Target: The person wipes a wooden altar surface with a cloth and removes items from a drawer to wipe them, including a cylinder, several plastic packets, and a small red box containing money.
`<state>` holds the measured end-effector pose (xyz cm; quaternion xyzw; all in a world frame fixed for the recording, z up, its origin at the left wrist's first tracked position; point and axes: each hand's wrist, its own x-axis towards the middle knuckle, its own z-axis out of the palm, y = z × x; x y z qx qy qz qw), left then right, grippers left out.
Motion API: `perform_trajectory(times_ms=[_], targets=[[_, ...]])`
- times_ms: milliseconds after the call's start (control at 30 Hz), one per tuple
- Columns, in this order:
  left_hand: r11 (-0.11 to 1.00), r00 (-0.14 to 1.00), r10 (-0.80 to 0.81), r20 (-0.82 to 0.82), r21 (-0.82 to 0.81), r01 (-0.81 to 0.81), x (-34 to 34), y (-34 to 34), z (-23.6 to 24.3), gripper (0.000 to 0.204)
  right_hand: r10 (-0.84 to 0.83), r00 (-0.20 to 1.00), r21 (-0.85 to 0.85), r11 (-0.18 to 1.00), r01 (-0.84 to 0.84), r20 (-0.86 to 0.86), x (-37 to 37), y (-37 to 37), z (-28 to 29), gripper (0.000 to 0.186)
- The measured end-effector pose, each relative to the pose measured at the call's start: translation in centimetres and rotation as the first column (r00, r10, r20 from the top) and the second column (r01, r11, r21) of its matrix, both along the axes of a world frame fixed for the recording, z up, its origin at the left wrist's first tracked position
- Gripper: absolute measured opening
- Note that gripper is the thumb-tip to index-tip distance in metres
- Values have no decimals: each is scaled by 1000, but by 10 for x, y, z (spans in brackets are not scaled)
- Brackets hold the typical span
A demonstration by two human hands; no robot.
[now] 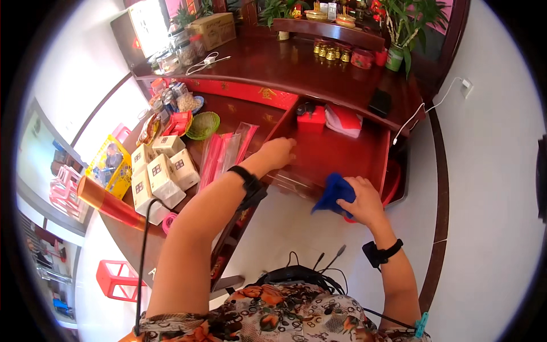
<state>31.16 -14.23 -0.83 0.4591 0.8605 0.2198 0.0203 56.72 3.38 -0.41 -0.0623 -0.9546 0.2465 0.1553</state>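
A dark red wooden drawer stands pulled out from the cabinet. In its far part are a red box with a small black object on top, and a folded red and white cloth or bag. My left hand lies over the drawer's left wall, its fingers partly spread and nothing visible in them. My right hand is closed on a blue cloth at the drawer's front right corner. The cloth bunches up and covers part of the front edge.
Left of the drawer, a table carries wrapped tissue packs, pink plastic packets, a green basket and jars. A white cable hangs at the right. A red stool stands at lower left.
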Motion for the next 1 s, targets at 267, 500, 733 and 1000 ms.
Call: perform_trajectory(times_ms=[267, 500, 733, 1000], targets=[[732, 964, -95, 248, -639, 237, -31, 54, -23, 37, 5, 999, 1, 1000, -5, -45, 6, 17, -9, 53], [584, 973, -208, 103, -785, 207, -90, 35, -99, 28, 85, 994, 9, 996, -85, -61, -2, 6, -3, 53], [606, 972, -236, -19, -784, 131, -55, 61, -54, 24, 46, 997, 29, 999, -44, -69, 3, 13, -13, 53], [966, 834, -105, 542, 254, -43, 11, 9, 27, 33, 19, 999, 8, 1000, -18, -40, 5, 13, -9, 52]])
